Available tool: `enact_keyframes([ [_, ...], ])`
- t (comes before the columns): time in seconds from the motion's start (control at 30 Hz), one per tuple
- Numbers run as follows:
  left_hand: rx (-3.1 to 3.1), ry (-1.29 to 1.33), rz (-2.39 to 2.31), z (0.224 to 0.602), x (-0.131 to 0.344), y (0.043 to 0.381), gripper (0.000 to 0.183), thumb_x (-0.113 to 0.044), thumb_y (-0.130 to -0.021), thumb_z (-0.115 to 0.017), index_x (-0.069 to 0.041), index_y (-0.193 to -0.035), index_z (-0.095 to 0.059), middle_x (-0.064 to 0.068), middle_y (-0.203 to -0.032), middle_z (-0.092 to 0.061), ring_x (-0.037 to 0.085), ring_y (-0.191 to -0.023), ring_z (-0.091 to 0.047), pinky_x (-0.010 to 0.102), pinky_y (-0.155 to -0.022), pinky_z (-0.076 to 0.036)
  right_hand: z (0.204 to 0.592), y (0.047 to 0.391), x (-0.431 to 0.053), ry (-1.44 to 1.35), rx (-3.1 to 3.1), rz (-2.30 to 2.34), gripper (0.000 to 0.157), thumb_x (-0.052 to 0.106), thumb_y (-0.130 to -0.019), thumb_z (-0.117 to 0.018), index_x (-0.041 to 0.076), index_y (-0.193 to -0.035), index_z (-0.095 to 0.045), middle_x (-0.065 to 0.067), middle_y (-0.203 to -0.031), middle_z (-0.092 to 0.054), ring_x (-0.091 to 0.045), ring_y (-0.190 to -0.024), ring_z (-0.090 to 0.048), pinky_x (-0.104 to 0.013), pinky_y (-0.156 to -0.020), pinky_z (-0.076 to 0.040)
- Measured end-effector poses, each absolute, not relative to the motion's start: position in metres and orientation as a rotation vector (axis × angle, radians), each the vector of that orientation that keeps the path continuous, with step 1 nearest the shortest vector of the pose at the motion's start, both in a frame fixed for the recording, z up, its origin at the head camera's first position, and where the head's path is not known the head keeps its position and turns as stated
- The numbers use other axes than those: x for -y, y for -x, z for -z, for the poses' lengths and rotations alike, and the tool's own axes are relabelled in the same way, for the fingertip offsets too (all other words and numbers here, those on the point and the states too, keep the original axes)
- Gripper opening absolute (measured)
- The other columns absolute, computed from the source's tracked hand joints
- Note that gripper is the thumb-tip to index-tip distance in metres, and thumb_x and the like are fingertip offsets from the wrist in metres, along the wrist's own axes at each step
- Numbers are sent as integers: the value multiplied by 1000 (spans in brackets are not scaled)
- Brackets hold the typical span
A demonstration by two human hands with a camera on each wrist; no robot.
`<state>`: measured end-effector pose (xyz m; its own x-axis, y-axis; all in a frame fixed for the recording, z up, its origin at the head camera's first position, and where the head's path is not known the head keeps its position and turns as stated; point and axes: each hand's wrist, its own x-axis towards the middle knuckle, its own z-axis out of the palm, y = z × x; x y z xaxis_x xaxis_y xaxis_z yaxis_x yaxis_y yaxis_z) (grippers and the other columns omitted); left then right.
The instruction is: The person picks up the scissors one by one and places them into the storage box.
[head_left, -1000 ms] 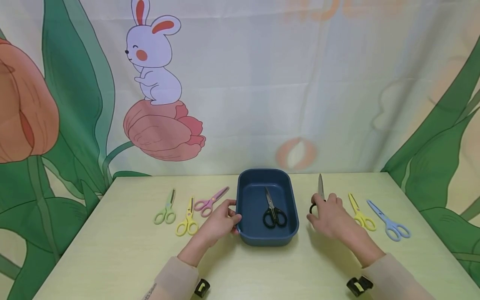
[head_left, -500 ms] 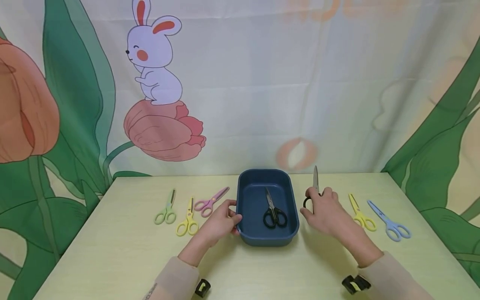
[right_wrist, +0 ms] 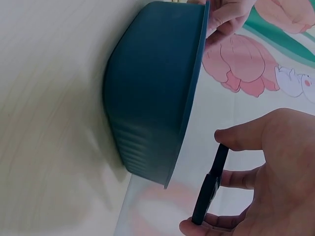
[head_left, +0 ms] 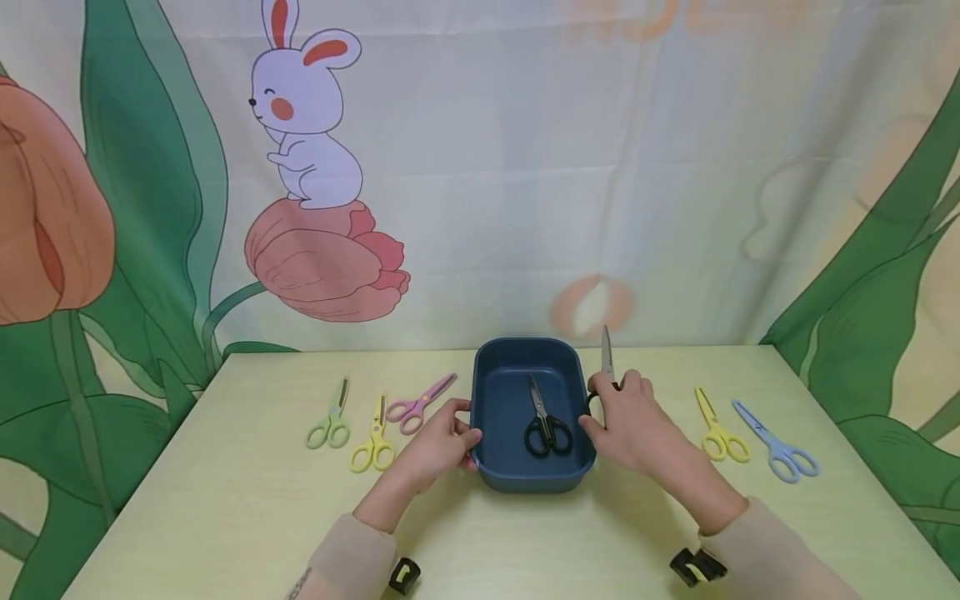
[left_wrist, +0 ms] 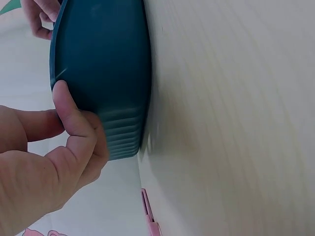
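Scissors [head_left: 607,354] with black handles extend toward 11 o'clock from the right hand [head_left: 628,423], pinched by the handles between thumb and fingers, raised just outside the 3 o'clock rim of the blue tray [head_left: 536,483]. Long axis, head view: roughly 6-to-12, tip at 12. Left hand [head_left: 437,440] grips the tray's 9 o'clock rim.

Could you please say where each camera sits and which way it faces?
Head: on the head, looking forward and down at the blue tray; left hand, right hand and sleeves show.
Left wrist: on that wrist, facing the tray's side; both hands show.
Right wrist: on that wrist, facing the tray and held scissors; both hands show.
Both wrist views share the tray.
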<state>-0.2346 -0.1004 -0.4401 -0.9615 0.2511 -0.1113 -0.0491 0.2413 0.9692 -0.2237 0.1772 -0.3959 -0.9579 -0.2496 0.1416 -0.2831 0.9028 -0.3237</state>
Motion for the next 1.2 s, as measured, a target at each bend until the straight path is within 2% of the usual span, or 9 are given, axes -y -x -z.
enact_keyframes([
  [0.5, -2272, -208, -1763, 441, 102, 234, 47, 4, -104, -53, 10, -147, -35, 19, -90, -55, 17, -56, -57, 29, -61, -57, 398, 223, -153, -512, 3002, -450, 38, 28, -100, -68, 7, -129, -55, -26, -110, -46, -41, -101, -47, -48, -77, -51],
  [0.73, -2261, -215, -1766, 441, 102, 235, 48, 4, -104, -53, 11, -147, -34, 15, -89, -53, 17, -56, -58, 28, -61, -57, 401, 223, -140, -548, 3018, -448, 39, 28, -100, -68, 7, -131, -55, -24, -109, -45, -37, -98, -46, -44, -73, -49],
  [0.97, -2265, -218, -1761, 442, 103, 237, 49, 3, -104, -54, 11, -148, -34, 15, -88, -53, 17, -56, -58, 28, -61, -57, 408, 224, -125, -582, 3034, -403, 44, 32, -98, -70, 7, -133, -56, -25, -114, -47, -40, -107, -48, -45, -77, -51],
  [1.2, -2269, -215, -1760, 442, 103, 236, 48, 2, -104, -55, 10, -147, -35, 15, -88, -53, 18, -57, -59, 31, -62, -58, 416, 230, -113, -638, 3058, -371, 47, 34, -97, -72, 7, -132, -56, -25, -114, -50, -38, -104, -48, -45, -80, -51],
])
